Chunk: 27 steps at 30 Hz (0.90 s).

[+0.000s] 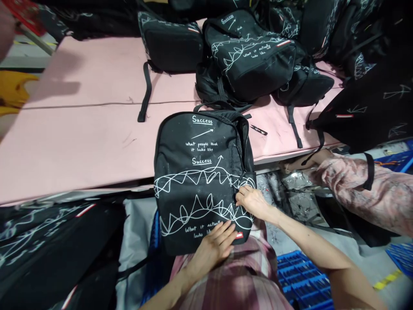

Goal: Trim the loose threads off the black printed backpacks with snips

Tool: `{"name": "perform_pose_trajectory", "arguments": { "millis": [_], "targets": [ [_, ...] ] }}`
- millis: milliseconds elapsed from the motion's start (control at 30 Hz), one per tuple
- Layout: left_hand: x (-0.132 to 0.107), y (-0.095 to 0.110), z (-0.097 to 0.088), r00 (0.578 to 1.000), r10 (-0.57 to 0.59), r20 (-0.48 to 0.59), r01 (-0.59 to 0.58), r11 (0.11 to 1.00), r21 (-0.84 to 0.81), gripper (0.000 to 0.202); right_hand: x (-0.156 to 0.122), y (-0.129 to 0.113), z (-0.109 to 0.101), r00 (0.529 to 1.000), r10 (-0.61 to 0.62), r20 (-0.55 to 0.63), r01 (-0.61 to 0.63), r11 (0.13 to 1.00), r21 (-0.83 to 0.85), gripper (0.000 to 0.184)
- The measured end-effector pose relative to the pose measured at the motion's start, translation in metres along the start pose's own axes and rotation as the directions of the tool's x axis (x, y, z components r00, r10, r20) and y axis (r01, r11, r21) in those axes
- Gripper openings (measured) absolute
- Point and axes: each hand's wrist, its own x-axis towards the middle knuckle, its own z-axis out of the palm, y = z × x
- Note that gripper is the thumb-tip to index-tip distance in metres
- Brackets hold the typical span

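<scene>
A black backpack (180, 189) with white lettering and scribbled lines stands tilted against the table edge, its lower end by my lap. My left hand (217, 245) lies flat on its lower front, fingers stretched out beside a small red label (238, 235). At the right side, my right hand (250, 200) is closed in a pinch by the side zipper; what lies between the fingertips is hidden, though it looks like the zipper pull. The upper right side of the bag gapes open above that hand. Thread snips (258, 130) lie on the table just right of the bag.
More black backpacks (258, 64) are piled at the back of the pink table (80, 142). Others lie low at the left (64, 245). A person's leg (371, 185) in patterned trousers is at the right, near blue plastic crates (303, 275). Loose straps hang over the table edge.
</scene>
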Motion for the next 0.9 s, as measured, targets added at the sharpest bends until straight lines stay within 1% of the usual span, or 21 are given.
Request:
{"name": "perform_pose_trajectory", "arguments": {
  "millis": [100,200,233,300,333,400,433,467,500,533,567,600,633,667,700,733,767,800,833,900],
  "targets": [
    [0.0,0.001,0.002,1.0,-0.019,-0.001,0.019,1.0,-0.013,0.031,-0.003,0.001,-0.001,1.0,0.026,-0.012,-0.025,0.999,0.022,0.012],
    [0.0,0.003,0.003,1.0,-0.027,-0.009,0.027,0.999,-0.028,0.029,-0.004,0.004,-0.005,1.0,0.019,0.004,-0.019,0.994,0.109,0.017],
    [0.0,0.003,0.004,0.999,-0.032,-0.016,0.032,0.999,-0.032,0.028,-0.003,0.007,-0.007,0.999,0.036,-0.011,-0.034,0.992,0.125,0.017],
    [0.0,0.003,0.005,0.999,-0.04,-0.029,0.039,0.999,-0.037,0.029,0.004,0.015,-0.011,0.988,0.12,-0.093,-0.111,0.99,0.09,0.016],
    [-0.001,0.003,0.005,0.999,-0.041,-0.032,0.04,0.998,-0.038,0.029,0.009,0.019,-0.012,0.975,0.164,-0.148,-0.158,0.986,0.05,0.02],
    [-0.001,0.003,0.006,0.999,-0.042,-0.02,0.041,0.998,-0.037,0.03,0.018,0.03,-0.012,0.956,0.191,-0.221,-0.198,0.98,-0.008,0.025],
    [-0.001,0.002,0.006,0.999,-0.042,-0.013,0.041,0.998,-0.036,0.031,0.023,0.035,-0.01,0.952,0.189,-0.24,-0.195,0.981,-0.001,0.022],
    [-0.001,0.002,0.006,0.999,-0.042,-0.006,0.042,0.999,-0.034,0.031,0.027,0.04,-0.008,0.945,0.194,-0.263,-0.19,0.981,0.042,0.018],
    [-0.001,0.002,0.006,0.999,-0.041,-0.001,0.041,0.999,-0.033,0.032,0.03,0.045,-0.006,0.928,0.223,-0.299,-0.194,0.973,0.124,0.016],
    [-0.001,0.001,0.006,0.999,-0.04,0.002,0.04,0.999,-0.033,0.032,0.033,0.05,-0.003,0.896,0.284,-0.342,-0.206,0.947,0.246,0.018],
    [-0.001,0.001,0.005,0.999,-0.036,0.002,0.037,0.999,-0.034,0.033,0.036,0.055,-0.001,0.843,0.383,-0.378,-0.22,0.886,0.408,0.022],
    [-0.001,0.001,0.005,0.999,-0.033,0.003,0.033,0.999,-0.038,0.033,0.039,0.059,0.001,0.768,0.516,-0.379,-0.215,0.766,0.606,0.025],
    [-0.001,0.0,0.004,0.999,-0.032,0.004,0.032,0.999,-0.043,0.032,0.042,0.064,0.003,0.688,0.647,-0.329,-0.178,0.59,0.788,0.028],
    [0.0,0.0,0.004,0.999,-0.032,0.006,0.032,0.998,-0.047,0.032,0.045,0.067,0.005,0.621,0.746,-0.241,-0.116,0.392,0.913,0.031],
    [0.001,0.001,0.004,0.999,-0.034,0.007,0.034,0.998,-0.054,0.031,0.048,0.071,0.006,0.581,0.801,-0.146,-0.051,0.215,0.975,0.032],
    [0.001,0.002,0.004,0.999,-0.038,0.009,0.038,0.997,-0.062,0.031,0.051,0.074,0.007,0.564,0.822,-0.073,0.0,0.088,0.996,0.034],
    [0.002,0.003,0.004,0.999,-0.042,0.011,0.043,0.996,-0.073,0.032,0.053,0.076,0.008,0.563,0.826,-0.033,0.033,0.017,0.999,0.035],
    [0.002,0.004,0.002,0.999,-0.041,0.016,0.042,0.995,-0.087,0.032,0.054,0.078,0.008,0.572,0.82,-0.021,0.05,-0.009,0.999,0.036],
    [0.002,0.005,-0.001,0.999,-0.032,0.025,0.035,0.994,-0.107,0.032,0.055,0.079,0.009,0.579,0.815,-0.022,0.059,-0.016,0.998,0.037],
    [0.003,0.0,-0.013,0.999,-0.029,0.021,0.032,0.988,-0.154,0.031,0.054,0.081,0.009,0.588,0.808,-0.013,0.094,-0.052,0.994,0.037]
  ]
}}
